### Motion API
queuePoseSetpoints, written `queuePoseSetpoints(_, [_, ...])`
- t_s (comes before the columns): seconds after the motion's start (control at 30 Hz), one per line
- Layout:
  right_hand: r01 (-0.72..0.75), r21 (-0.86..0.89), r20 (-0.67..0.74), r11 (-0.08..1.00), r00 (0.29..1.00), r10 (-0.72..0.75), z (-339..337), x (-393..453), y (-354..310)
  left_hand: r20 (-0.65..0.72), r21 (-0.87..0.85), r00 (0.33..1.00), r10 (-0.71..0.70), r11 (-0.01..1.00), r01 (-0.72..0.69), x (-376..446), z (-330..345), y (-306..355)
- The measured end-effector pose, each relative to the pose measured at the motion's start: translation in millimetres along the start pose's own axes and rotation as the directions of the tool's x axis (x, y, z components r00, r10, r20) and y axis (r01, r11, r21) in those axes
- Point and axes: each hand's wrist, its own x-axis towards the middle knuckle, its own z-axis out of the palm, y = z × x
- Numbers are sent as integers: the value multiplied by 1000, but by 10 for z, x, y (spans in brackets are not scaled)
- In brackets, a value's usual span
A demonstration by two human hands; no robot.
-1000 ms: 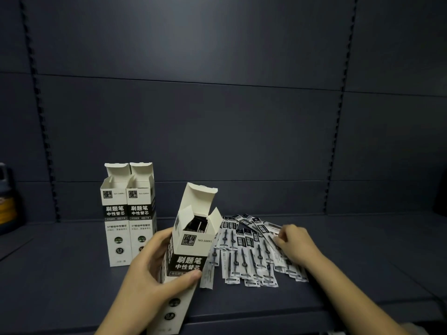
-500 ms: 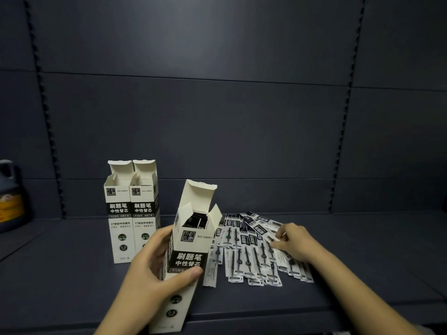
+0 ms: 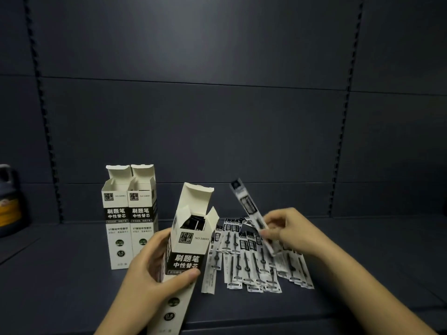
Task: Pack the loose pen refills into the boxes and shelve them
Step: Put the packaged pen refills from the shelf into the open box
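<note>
Refills (image 3: 251,259) lie fanned on the shelf (image 3: 362,262), one refill (image 3: 246,204) pinched by its lower end in the right hand (image 3: 287,232), tilted up toward the box (image 3: 191,240), likely to drop in. Left hand (image 3: 150,269) wraps that box, flap open, tipped toward the right hand; dark packets show inside. Two boxes (image 3: 129,213) stand open behind, probably awaiting filling

Two open boxes (image 3: 129,218) stand side by side, touching, on the shelf (image 3: 362,257) toward its left. Right of them and nearer, the left hand (image 3: 150,269) holds a third open box (image 3: 187,247) tilted, with what seem to be refills inside. Right of that box the loose refills (image 3: 256,259) lie spread on the shelf. Above them the right hand (image 3: 287,229) pinches one refill (image 3: 246,206) raised aslant. A jug (image 3: 8,201) stands at the far left.
</note>
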Motion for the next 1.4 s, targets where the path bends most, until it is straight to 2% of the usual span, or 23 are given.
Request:
queuePoseSetpoints(0.1, [137, 179, 35, 974, 989, -145, 5, -189, -391, 7, 16, 1000, -1, 1000, 1, 11, 11, -8])
queuePoseSetpoints(0.2, [237, 330, 8, 914, 967, -253, -17, -378, -701, 16, 30, 1000, -1, 1000, 0, 26, 16, -6])
queuePoseSetpoints(0.43, [370, 528, -112, 764, 922, -370, 25, -534, -1064, 56, 41, 998, 5, 999, -7, 37, 42, 12])
queuePoseSetpoints(0.5, [391, 495, -135, 776, 917, -376, 61, -532, -1099, 75, 50, 997, 6, 999, -9, 30, 53, 16])
queuePoseSetpoints(0.67, [392, 277, -136, 877, 920, -368, 179, -499, -1074, 83, 60, 997, 6, 998, -11, 14, 37, 25])
queuePoseSetpoints(0.8, [389, 240, -86, 889, 921, -380, 206, -523, -1088, 71, 41, 997, 6, 999, -9, 11, 24, 25])
queuePoseSetpoints(0.93, [394, 128, -65, 910, 919, -389, 281, -501, -1054, 68, 34, 998, 9, 999, -12, 13, 34, 24])
queuePoseSetpoints(1.07, [417, 167, -100, 894, 909, -405, 321, -483, -1021, 72, 38, 997, 16, 999, -19, 6, 43, 34])
queuePoseSetpoints(1.27, [477, 276, -235, 835, 875, -422, 296, -466, -1040, 61, 40, 998, 1, 999, -4, -10, 47, 32])
queuePoseSetpoints(1.3, [473, 268, -232, 840, 877, -420, 299, -464, -1046, 55, 37, 998, -6, 999, 4, -13, 49, 32])
queuePoseSetpoints(1.4, [449, 99, -159, 888, 888, -431, 334, -435, -1032, 63, 23, 998, 0, 1000, -2, -14, 42, 32])
